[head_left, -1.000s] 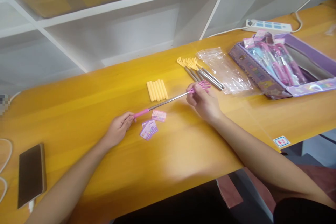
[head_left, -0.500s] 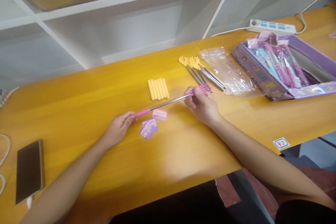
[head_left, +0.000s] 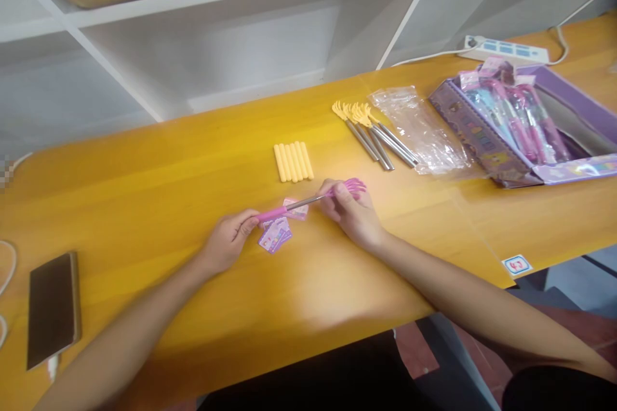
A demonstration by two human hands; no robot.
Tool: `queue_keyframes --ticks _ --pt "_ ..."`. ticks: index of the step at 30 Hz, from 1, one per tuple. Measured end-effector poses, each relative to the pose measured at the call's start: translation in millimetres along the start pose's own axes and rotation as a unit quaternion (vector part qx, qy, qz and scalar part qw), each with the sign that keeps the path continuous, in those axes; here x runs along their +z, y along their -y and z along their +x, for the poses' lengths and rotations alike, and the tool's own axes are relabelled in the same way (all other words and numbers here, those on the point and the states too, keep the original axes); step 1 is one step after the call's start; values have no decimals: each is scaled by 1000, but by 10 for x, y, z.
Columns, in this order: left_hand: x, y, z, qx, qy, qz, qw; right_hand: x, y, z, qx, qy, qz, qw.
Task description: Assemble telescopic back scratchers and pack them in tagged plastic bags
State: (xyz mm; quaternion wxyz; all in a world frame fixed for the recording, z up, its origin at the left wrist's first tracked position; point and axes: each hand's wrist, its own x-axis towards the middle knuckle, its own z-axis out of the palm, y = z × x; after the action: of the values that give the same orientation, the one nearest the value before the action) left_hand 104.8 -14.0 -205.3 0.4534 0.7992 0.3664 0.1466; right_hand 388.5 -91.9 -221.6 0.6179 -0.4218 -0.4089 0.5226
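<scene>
A back scratcher [head_left: 303, 201] with a pink handle, metal rod and pink claw spans both hands. My left hand [head_left: 230, 241] is closed round the end of its pink handle. Near the claw, my right hand [head_left: 351, 212] pinches the other end. Small printed cards [head_left: 276, 235] lie on the table just beyond my left hand, one of them partly under the rod. Several yellow tubes [head_left: 294, 162] sit side by side behind the cards. Metal rods with yellow claws [head_left: 378, 138] lie farther back to the right.
Clear plastic bags [head_left: 419, 128] lie beside a purple box [head_left: 515, 125] of wrapped pink and blue items. Behind it is a power strip [head_left: 506, 50]. A phone [head_left: 54, 308] on a cable rests at the left. White shelving [head_left: 231, 0] stands at the back.
My right hand has moved left and nearer, bringing the pink claw closer to my left hand. Less of the metal rod shows between them, and the view has shifted slightly.
</scene>
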Motion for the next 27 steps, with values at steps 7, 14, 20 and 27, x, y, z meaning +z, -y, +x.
queue_keyframes --ticks 7,14,20,27 --pt "76 -13 6 4 2 -3 1000 130 -115 -17 -20 17 -5 1000" --pt "70 -13 6 15 -12 -6 1000 184 -148 53 -26 60 1 998" --pt "46 -20 -15 23 -1 26 999 134 -90 29 -35 88 -20 995" --pt "-23 26 -18 55 -10 60 997 -22 86 5 -76 28 -115 990"
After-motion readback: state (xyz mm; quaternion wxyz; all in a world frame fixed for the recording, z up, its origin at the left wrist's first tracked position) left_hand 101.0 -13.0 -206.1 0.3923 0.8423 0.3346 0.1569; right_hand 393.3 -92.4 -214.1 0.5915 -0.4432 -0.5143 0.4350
